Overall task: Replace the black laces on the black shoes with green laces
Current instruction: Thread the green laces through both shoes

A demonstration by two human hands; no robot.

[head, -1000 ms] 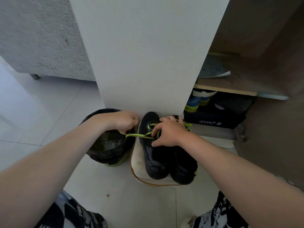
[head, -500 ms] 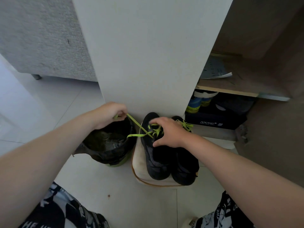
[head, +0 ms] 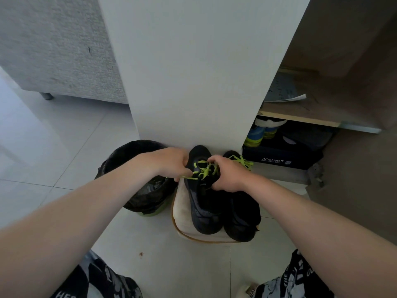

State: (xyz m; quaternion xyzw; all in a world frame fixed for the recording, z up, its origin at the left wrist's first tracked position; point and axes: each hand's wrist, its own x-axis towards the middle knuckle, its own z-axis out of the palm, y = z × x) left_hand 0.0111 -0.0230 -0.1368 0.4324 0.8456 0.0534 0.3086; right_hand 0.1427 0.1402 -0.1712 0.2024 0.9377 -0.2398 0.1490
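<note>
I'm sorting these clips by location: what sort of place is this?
Probably a home entryway or living area. A cabinet holds a shoebox and trainers on its lower level, a grey sofa stands on the tiled floor, and a lined bin sits beside the black shoes.

Dim, soft daylight — wide-angle edge distortion.
</note>
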